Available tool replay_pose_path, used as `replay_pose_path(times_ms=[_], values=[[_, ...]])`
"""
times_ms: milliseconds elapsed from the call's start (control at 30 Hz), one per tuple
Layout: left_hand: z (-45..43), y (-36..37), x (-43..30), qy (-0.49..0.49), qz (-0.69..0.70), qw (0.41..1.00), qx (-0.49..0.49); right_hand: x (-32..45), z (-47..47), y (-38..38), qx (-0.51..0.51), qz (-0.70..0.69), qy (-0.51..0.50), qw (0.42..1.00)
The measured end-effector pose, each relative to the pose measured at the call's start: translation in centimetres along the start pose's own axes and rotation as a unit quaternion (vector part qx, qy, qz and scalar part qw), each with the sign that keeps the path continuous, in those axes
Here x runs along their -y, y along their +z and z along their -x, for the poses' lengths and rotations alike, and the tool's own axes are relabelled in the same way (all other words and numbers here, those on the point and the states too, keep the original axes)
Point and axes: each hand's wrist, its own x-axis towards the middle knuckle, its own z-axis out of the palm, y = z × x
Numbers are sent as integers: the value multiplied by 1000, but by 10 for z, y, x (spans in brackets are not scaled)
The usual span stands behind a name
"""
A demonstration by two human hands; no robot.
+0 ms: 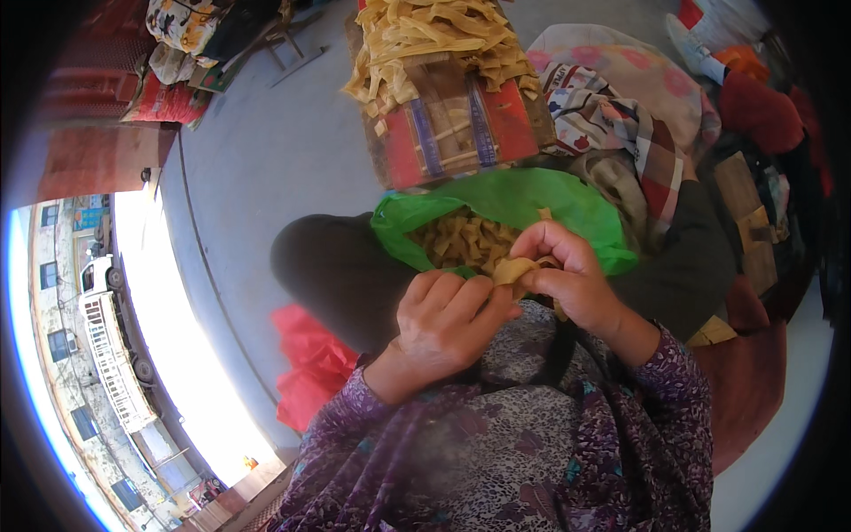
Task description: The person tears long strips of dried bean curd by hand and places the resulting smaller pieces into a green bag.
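Note:
A pale yellow, pliable strip (pixel 510 271) is curled between my two hands, above my lap. My left hand (pixel 439 322) pinches its near end between thumb and forefinger, the other fingers folded in. My right hand (pixel 565 276) grips the other part with thumb and fingertips, and some of the strip is hidden behind them. Just beyond lies an open green plastic bag (pixel 532 189), partly covered by my hands. Many small yellowish pieces (pixel 465 236) fill it. Farther ahead, a heap of long yellow strips (pixel 439 33) rests on a red board (pixel 395 149) with blue printed bands.
My bent leg (pixel 326 266) flanks the bag on the left. A red plastic sheet (pixel 309 366) lies on the grey floor (pixel 266 146). Checked cloth (pixel 655 149) and wooden pieces (pixel 744 213) are at right, near another person's leg (pixel 758 110). Outside the bright doorway stands a white truck (pixel 113 346).

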Motion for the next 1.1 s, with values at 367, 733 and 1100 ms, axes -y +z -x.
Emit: replay_pose_path(times_ms=[367,733,1100], values=[[4,19,-9,-521,568,637,8,-18,-6,25,-70,85,-103,989],[21,27,31,-504,738,430,-132,-5,4,3,-4,300,-155,941],[-16,-12,44,-41,153,981,112,0,-6,2,12,563,-306,767]])
